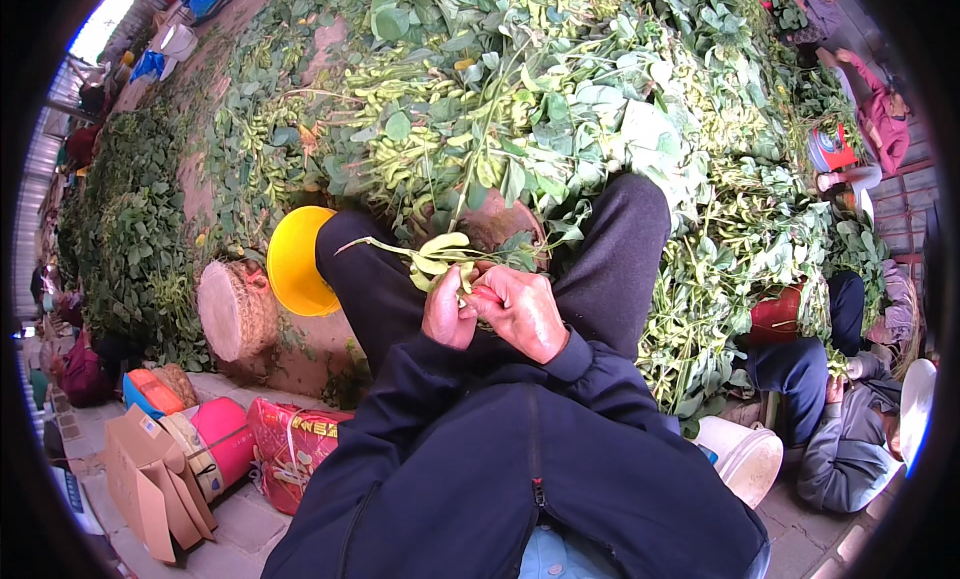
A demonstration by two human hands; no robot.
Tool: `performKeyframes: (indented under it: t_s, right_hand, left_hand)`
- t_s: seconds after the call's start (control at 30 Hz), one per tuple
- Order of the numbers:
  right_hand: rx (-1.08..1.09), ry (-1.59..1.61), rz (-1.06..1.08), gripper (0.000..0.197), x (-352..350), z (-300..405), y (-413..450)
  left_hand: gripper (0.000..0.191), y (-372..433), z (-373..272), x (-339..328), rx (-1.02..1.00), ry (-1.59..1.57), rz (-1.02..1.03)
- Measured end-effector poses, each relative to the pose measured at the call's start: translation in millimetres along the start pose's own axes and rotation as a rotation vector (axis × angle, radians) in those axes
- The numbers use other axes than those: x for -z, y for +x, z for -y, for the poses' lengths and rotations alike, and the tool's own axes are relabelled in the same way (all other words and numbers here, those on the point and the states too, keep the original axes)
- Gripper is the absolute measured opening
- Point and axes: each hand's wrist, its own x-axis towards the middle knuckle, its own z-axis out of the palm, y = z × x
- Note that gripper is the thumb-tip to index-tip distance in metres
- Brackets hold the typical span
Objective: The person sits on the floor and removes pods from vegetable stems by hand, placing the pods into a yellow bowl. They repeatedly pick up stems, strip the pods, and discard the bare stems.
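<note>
My left hand (448,312) pinches a sprig of green soybean pods (433,260) above my lap, its bare stem end pointing left. Close against it, my right hand (523,309) has its fingers bent around the same sprig. A small red item (487,294) shows at the right fingers; whether it is a tool or a finger cover I cannot tell. Between my knees is a brownish round container (502,219), partly covered by stalks and leaves. Beyond my knees spreads a large heap of soybean plants (450,121) with pods and leaves.
A yellow bucket (300,260) touches my left knee, beside a woven round stool (236,309). Behind on the left are a red bag (289,451), a pink bundle (221,436) and a cardboard box (157,481). A white bucket (742,459) and a seated person (840,429) are at right.
</note>
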Motion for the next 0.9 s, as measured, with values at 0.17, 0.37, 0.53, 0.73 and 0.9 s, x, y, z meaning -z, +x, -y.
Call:
performKeyframes:
  t_s: [0.17, 0.37, 0.53, 0.73, 0.9]
  right_hand:
    - [0.052, -0.134, -0.115, 0.018, -6.7, 0.8, -2.1]
    - [-0.328, 0.527, -0.145, 0.02, 6.9, -3.2, -7.8]
    - [-0.253, 0.113, -0.162, 0.028, 20.8, -20.3, -1.5]
    - [-0.296, 0.264, -0.206, 0.008, 25.5, -27.2, 7.4]
    - [-0.345, 0.326, -0.281, 0.004, 41.3, -23.9, 39.1]
  left_hand:
    - [0.038, 2.2, 2.8, 6.7, 0.028, -0.064, 0.118]
    - [0.04, 9.1, -10.2, 18.9, 0.117, -0.24, 0.209]
    - [0.031, 8.1, -15.5, 13.7, 0.18, -0.206, 0.23]
    - [0.023, 6.9, -15.4, 17.2, 0.184, -0.206, 0.251]
    - [0.022, 5.5, -16.7, 16.3, 0.241, -0.226, 0.374]
